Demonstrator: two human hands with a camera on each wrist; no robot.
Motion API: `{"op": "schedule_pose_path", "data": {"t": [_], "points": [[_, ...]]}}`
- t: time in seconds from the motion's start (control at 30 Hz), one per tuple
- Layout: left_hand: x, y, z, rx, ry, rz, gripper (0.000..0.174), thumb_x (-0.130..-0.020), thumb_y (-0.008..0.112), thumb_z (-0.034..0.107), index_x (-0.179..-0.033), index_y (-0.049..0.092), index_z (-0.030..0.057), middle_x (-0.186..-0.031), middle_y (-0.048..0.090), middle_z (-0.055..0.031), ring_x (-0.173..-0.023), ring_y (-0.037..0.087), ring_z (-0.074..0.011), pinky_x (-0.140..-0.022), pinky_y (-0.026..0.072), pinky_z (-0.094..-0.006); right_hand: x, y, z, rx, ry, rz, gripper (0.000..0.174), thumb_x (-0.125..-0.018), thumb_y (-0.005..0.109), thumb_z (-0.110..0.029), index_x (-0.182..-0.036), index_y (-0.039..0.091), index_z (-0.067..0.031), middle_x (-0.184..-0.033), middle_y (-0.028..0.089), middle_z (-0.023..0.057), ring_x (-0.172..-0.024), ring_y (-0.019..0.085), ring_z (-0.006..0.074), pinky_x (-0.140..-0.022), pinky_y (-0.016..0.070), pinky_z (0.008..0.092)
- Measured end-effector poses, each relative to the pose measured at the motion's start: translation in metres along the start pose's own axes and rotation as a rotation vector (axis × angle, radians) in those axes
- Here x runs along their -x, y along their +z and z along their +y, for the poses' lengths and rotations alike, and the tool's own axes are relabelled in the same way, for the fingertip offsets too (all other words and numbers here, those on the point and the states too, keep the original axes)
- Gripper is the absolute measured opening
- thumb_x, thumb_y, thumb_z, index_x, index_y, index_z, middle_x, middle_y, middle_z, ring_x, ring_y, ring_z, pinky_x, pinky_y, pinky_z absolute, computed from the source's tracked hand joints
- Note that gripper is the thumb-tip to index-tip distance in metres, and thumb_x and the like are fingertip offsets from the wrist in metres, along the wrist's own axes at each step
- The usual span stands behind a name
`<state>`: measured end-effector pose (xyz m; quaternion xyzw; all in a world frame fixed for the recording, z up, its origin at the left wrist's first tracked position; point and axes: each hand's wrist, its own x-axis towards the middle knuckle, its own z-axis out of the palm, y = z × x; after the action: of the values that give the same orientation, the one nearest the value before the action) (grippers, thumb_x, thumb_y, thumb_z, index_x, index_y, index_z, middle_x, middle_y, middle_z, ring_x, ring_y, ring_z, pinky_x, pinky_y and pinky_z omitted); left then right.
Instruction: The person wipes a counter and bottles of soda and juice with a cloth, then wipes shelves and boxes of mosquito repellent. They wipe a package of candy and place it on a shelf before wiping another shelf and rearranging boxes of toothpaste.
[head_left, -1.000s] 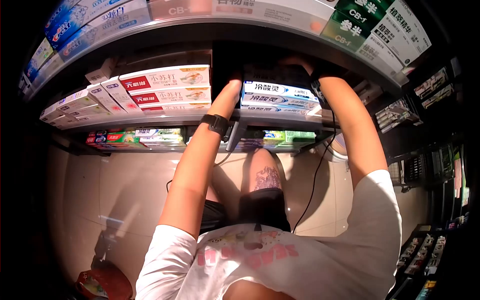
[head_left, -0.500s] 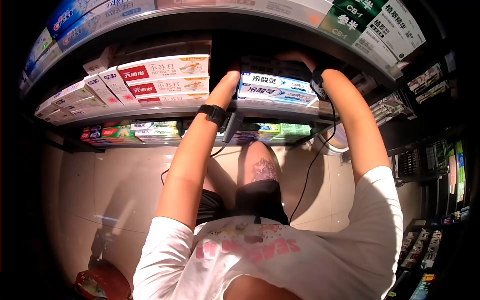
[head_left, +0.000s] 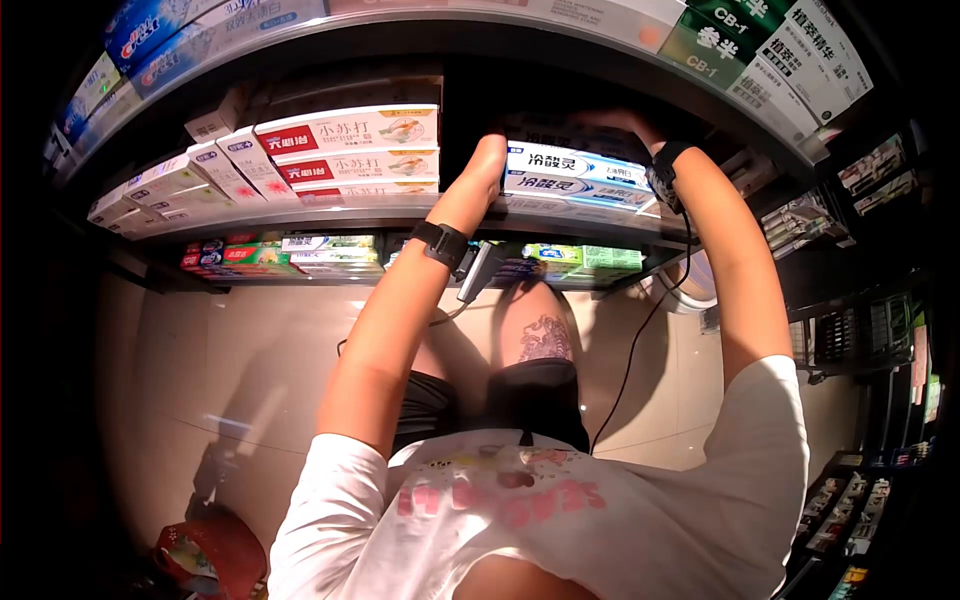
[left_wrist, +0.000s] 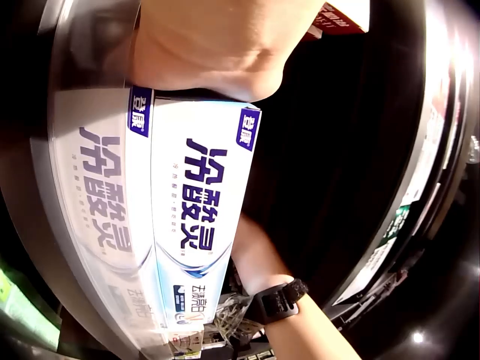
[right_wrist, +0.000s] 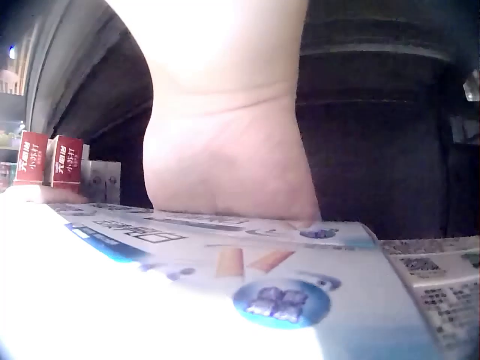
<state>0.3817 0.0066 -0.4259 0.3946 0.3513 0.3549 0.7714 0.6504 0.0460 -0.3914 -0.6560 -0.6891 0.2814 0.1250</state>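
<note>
A stack of white and blue toothpaste boxes (head_left: 575, 168) (left_wrist: 196, 195) lies on the middle shelf, label sides facing out. My left hand (head_left: 488, 165) (left_wrist: 214, 52) is at the left end of the stack, its fingers hidden in the dark gap beside it. My right hand (head_left: 625, 125) reaches over the rear right of the stack. In the right wrist view the heel of the right hand (right_wrist: 229, 165) is just over the top box (right_wrist: 285, 259); its fingers are out of sight.
Red and white boxes (head_left: 355, 132) stand left of the gap. Above runs an upper shelf edge (head_left: 400, 25) with blue and green boxes. A lower shelf holds more boxes (head_left: 335, 255). A cable (head_left: 635, 350) hangs from the right wrist, and a red basket (head_left: 235, 550) is on the floor.
The head view has shifted slightly, so the shelf appears a little higher and further right. Both hands remain around the white and blue stack; no clear movement of the boxes shows.
</note>
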Motion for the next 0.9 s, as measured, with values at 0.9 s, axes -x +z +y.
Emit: {"op": "schedule_pose_path", "data": {"t": [0.9], "points": [[0.003, -0.002, 0.000, 0.139, 0.008, -0.134, 0.047, -0.090, 0.042, 0.044, -0.099, 0.059, 0.0008, -0.087, 0.065, -0.0132, -0.074, 0.062, -0.0235, -0.071, 0.0486, -0.0345, 0.147, 0.088, -0.118, 0.430, -0.126, 0.432, 0.050, -0.091, 0.037, -0.043, -0.108, 0.054, 0.0005, -0.101, 0.058, 0.0194, -0.097, 0.053, 0.0347, -0.087, 0.0390, 0.0403]]}}
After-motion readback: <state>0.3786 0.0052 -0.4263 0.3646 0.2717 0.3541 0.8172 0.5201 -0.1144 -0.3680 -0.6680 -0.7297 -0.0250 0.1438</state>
